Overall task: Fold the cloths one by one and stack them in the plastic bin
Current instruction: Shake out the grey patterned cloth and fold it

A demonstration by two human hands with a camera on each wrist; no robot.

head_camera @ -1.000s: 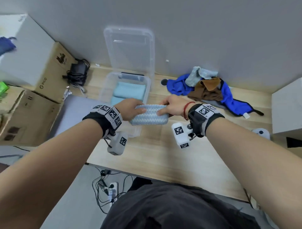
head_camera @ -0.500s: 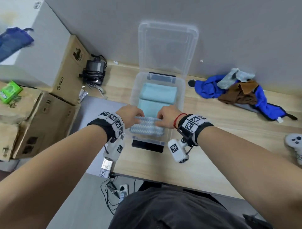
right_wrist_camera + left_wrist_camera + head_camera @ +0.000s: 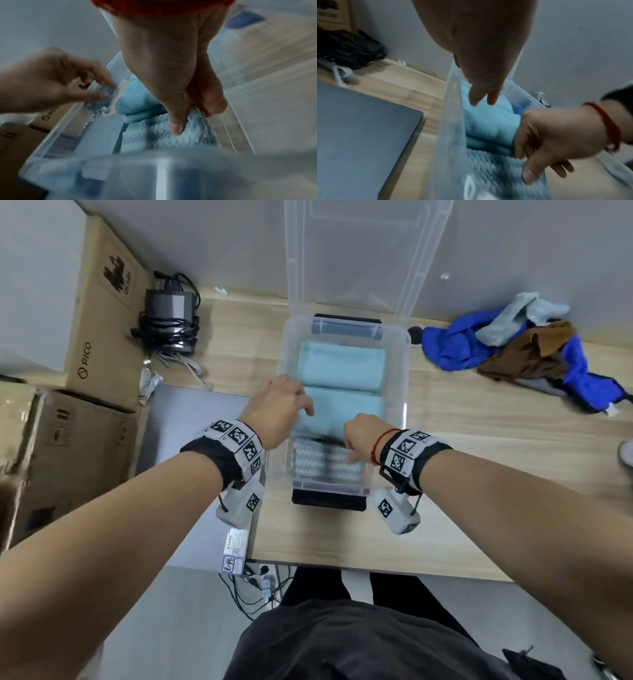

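I count one plastic bin [image 3: 404,361], three folded cloths inside it, two hands and two cardboard boxes.

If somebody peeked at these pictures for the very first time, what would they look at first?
Probably the two hands reaching into the clear plastic bin in the middle of the wooden table. The right hand pinches a folded zigzag cloth at the bin's near end, beside folded light blue cloths, while the left hand hovers open. Next, the bright blue and brown cloth pile on the right.
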